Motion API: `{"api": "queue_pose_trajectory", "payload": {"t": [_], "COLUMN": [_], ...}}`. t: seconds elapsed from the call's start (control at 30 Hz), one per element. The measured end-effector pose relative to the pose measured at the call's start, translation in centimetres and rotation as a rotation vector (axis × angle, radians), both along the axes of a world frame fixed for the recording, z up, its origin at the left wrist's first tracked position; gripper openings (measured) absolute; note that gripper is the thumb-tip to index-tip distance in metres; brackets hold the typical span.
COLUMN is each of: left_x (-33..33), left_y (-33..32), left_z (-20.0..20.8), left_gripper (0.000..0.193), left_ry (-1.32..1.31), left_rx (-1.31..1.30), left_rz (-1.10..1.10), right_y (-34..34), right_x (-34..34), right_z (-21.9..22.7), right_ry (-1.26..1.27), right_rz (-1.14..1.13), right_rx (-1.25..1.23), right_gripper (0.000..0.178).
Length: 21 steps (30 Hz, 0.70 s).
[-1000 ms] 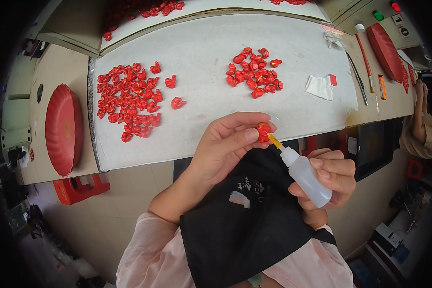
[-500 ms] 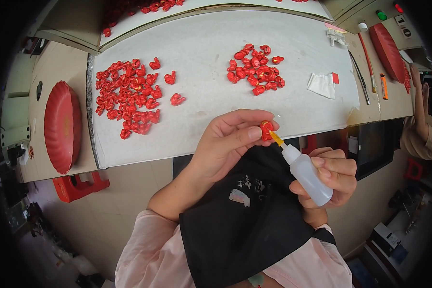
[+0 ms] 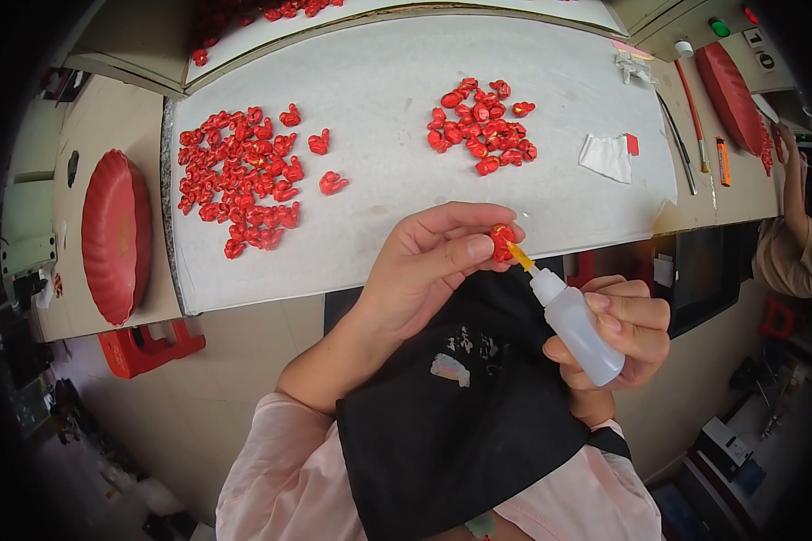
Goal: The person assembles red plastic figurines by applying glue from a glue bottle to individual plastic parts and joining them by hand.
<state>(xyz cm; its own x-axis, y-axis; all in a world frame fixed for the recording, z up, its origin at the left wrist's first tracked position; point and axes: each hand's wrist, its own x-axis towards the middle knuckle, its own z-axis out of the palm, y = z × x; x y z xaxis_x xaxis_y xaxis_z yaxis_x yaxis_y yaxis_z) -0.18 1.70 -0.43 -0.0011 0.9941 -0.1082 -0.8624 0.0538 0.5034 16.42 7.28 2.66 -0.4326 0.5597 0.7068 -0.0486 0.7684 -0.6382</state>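
Observation:
Between the thumb and fingers of my left hand [image 3: 438, 248] is a small red figurine [image 3: 502, 242], held up just past the near edge of the table. My right hand [image 3: 618, 334] is wrapped round a translucent white squeeze bottle [image 3: 583, 334], tilted up to the left. Its yellow tip [image 3: 520, 257] meets the figurine or comes very close to it. On the white table sheet [image 3: 379, 108] lie two groups of similar red pieces: a large pile [image 3: 239, 180] at the left and a smaller pile [image 3: 483, 126] farther back, right of the middle.
A red scalloped tray [image 3: 117, 239] stands at the left, another red tray [image 3: 729, 99] at the far right. A white cloth [image 3: 606, 159], a red-handled brush [image 3: 692, 113] and an orange cutter [image 3: 723, 162] lie on the right. Another person's arm [image 3: 792, 180] shows at the right edge.
Both hands keep almost the same place. The figurine looks slightly turned in my left fingers, and the bottle's tip has shifted a little. At the right edge the other person's arm has moved.

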Motion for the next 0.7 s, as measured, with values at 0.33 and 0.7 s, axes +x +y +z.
{"api": "queue_pose_trajectory", "payload": {"t": [0.33, 0.7], "left_x": [0.01, 0.09], "left_y": [0.15, 0.19], "left_z": [-0.24, -0.18], "left_gripper": [0.026, 0.025], "left_ry": [0.002, 0.008], "left_rx": [0.001, -0.015], "left_rz": [-0.008, -0.010], "right_y": [0.05, 0.02], "right_x": [0.07, 0.27], "right_z": [-0.03, -0.20], "right_ry": [-0.020, -0.032], "right_rz": [0.003, 0.003], "right_rx": [-0.002, -0.004], "right_gripper": [0.045, 0.045]}}
